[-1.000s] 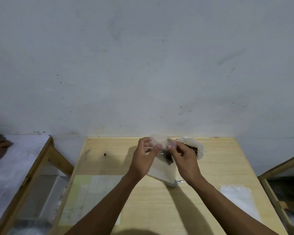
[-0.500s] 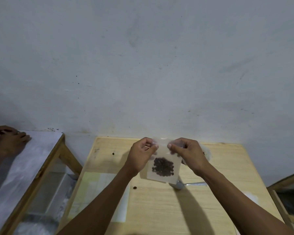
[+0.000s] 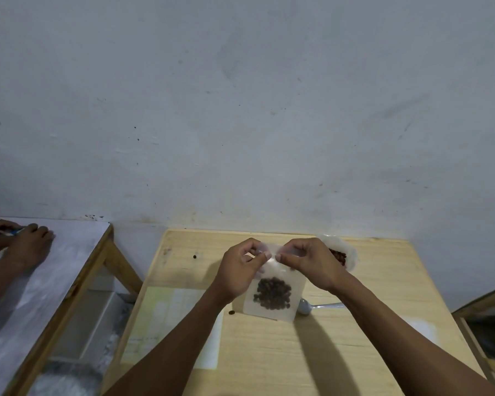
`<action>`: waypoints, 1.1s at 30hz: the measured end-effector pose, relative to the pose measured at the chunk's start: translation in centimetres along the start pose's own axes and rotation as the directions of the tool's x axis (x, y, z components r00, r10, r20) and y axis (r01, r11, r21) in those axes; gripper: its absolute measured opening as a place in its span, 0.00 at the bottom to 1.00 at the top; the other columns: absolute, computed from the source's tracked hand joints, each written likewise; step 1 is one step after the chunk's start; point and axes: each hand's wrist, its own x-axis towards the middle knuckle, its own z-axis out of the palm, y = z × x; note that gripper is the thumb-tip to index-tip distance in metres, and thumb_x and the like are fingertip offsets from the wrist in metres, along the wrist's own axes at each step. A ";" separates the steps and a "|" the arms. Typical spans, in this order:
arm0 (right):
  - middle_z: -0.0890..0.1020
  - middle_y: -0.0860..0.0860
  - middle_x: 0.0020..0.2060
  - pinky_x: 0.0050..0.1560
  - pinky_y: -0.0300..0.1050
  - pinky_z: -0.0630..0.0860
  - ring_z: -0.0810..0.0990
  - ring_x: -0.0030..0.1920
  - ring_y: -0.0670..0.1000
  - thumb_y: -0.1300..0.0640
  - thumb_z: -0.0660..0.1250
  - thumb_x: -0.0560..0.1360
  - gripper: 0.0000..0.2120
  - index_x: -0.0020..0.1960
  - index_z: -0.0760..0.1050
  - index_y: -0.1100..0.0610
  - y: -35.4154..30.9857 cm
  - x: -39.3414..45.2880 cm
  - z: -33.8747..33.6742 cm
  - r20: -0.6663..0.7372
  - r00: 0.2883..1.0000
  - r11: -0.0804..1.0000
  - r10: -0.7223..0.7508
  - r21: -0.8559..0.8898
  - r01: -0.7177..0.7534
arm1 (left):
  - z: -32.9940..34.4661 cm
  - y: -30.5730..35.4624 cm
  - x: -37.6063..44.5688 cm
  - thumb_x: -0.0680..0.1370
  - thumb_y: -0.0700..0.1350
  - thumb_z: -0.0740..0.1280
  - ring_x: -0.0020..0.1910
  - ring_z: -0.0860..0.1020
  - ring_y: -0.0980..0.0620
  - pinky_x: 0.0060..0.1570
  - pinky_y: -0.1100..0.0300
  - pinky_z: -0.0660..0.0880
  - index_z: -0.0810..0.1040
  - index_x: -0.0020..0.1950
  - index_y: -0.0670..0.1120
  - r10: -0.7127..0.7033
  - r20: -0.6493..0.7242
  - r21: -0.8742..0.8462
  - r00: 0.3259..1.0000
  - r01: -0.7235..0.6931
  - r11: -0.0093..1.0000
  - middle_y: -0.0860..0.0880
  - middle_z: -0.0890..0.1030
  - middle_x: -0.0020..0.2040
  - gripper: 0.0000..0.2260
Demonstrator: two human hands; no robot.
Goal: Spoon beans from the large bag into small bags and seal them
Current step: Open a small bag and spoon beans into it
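Thin clear plastic small bag (image 3: pixel 272 295), light and limp, beans pooled below the fingertips; pinched at its top strip by left hand (image 3: pixel 238 270) and right hand (image 3: pixel 312 265), probably sealing.

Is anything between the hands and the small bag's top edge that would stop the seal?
Nothing visible does. The left hand and right hand already pinch the small bag at its top edge. The beans sit low in it, the spoon lies behind on the table.
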 end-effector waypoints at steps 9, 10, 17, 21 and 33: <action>0.85 0.57 0.39 0.39 0.39 0.77 0.82 0.36 0.49 0.59 0.74 0.73 0.07 0.49 0.81 0.61 0.3 -0.3 1.1 -0.058 0.995 0.977 0.080 0.203 -0.067 | -0.8 -1.7 -1.1 0.80 0.44 0.68 0.45 0.82 0.39 0.46 0.47 0.81 0.79 0.44 0.47 0.006 -0.102 -0.055 0.995 -0.012 0.998 0.51 0.80 0.41 0.05; 0.84 0.57 0.37 0.39 0.39 0.76 0.82 0.36 0.48 0.59 0.73 0.74 0.07 0.48 0.80 0.62 0.5 -0.4 1.2 -0.058 0.993 0.970 0.105 0.224 -0.090 | -1.1 -2.0 -1.3 0.80 0.44 0.68 0.45 0.81 0.41 0.48 0.45 0.80 0.78 0.44 0.48 0.006 -0.121 -0.054 0.993 -0.012 0.998 0.52 0.81 0.41 0.05; 0.82 0.54 0.31 0.33 0.29 0.72 0.78 0.30 0.44 0.61 0.71 0.76 0.10 0.37 0.75 0.62 1.2 -1.0 3.7 -0.146 0.977 0.973 0.153 0.194 -0.123 | -1.5 -2.8 -3.0 0.80 0.44 0.68 0.44 0.79 0.53 0.47 0.58 0.78 0.79 0.45 0.46 -0.035 -0.176 -0.085 0.984 0.021 0.996 0.52 0.82 0.43 0.04; 0.81 0.55 0.32 0.36 0.38 0.74 0.78 0.31 0.48 0.60 0.71 0.76 0.08 0.39 0.77 0.61 1.5 -1.4 4.0 -0.157 0.965 0.949 0.209 0.269 -0.162 | -1.9 -4.2 -3.9 0.79 0.44 0.69 0.46 0.82 0.51 0.45 0.58 0.81 0.79 0.52 0.50 -0.101 -0.107 -0.144 0.989 0.085 0.986 0.50 0.81 0.45 0.03; 0.76 0.57 0.43 0.37 0.42 0.77 0.77 0.37 0.51 0.70 0.65 0.76 0.28 0.73 0.67 0.52 6.6 -6.1 8.4 0.022 0.922 0.889 0.386 0.259 -0.378 | -1.5 -8.4 -7.2 0.78 0.41 0.70 0.43 0.81 0.50 0.36 0.62 0.74 0.73 0.59 0.52 -0.370 -0.267 -0.115 0.890 0.352 0.929 0.45 0.83 0.50 0.13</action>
